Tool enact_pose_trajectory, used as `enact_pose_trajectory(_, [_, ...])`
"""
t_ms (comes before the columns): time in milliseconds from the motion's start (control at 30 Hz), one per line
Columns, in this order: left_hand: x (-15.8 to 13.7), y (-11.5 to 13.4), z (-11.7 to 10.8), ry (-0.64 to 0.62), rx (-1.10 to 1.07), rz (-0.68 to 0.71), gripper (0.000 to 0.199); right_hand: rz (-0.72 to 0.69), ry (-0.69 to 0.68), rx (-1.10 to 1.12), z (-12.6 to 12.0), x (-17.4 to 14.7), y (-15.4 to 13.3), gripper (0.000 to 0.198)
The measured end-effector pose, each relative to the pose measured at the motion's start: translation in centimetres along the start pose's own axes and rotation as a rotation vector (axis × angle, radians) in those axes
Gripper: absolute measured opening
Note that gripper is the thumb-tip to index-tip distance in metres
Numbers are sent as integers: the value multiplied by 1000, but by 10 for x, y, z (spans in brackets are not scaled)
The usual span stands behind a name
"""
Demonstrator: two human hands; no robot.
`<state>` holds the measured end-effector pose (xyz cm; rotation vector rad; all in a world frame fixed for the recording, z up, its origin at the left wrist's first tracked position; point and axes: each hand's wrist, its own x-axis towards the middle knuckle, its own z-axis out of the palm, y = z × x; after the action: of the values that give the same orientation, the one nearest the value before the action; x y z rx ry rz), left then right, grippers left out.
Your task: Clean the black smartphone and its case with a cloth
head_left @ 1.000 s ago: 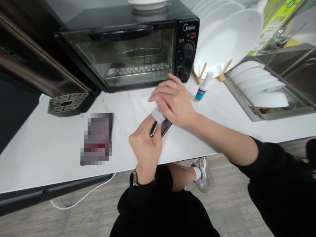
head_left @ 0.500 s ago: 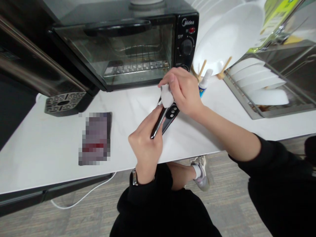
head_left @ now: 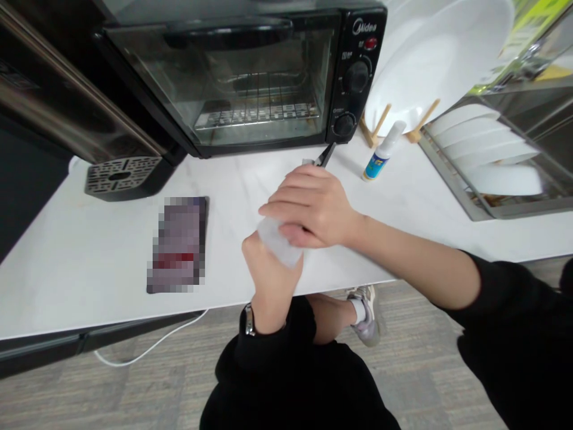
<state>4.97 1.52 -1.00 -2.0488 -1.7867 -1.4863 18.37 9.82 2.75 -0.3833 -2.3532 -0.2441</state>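
My left hand (head_left: 271,272) is closed around a black phone (head_left: 328,155), held above the counter. Only the far end of the phone shows, as two dark narrow edges in a V; the rest is covered by my hands. My right hand (head_left: 320,206) lies over it, fingers bent, pressing a white tissue (head_left: 280,242) against the phone and the back of my left hand. To the right of my hands a small spray bottle (head_left: 380,155) with a white cap and blue label stands upright. A pixelated dark flat object (head_left: 179,245) lies to the left.
Behind my hands stands a black toaster oven (head_left: 264,134). A machine with a slotted drip tray (head_left: 123,178) is at the left. Large white plates (head_left: 430,65) lean in a wooden rack, beside a sunken metal basin (head_left: 474,212) holding white bowls (head_left: 505,179). The counter's front edge runs below.
My right hand with the tissue has moved down and left along the phone, now covering most of it. The view has shifted slightly, and the spray bottle shows fully.
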Motion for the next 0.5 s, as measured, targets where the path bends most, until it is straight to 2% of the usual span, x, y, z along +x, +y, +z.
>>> enact_pose_trajectory(67, [4, 7, -4, -2, -31, 42, 10, 179, 132, 0, -3, -6, 22, 66])
enact_pose_trajectory(133, [7, 13, -7, -14, -93, 91, 23, 381, 240, 20, -7, -11, 40, 66])
enact_pose_trajectory(200, [9, 16, -8, -22, -148, 121, 34, 464, 293, 37, -9, -12, 47, 63])
enact_pose_trajectory(267, [8, 13, -7, -6, -136, 92, 29, 419, 294, 34, -7, -9, 38, 58])
enact_pose_trajectory(367, [0, 0, 1, 34, -72, 6, 9, 189, 208, 56, 0, 0, 4, 50])
enact_pose_trajectory(433, [-7, -10, 6, 61, -69, -38, 9, 13, 122, 59, 3, 4, -17, 45])
enact_pose_trajectory(500, [-11, -15, 9, 75, -61, -57, 11, -97, 39, 45, 4, 6, -26, 43])
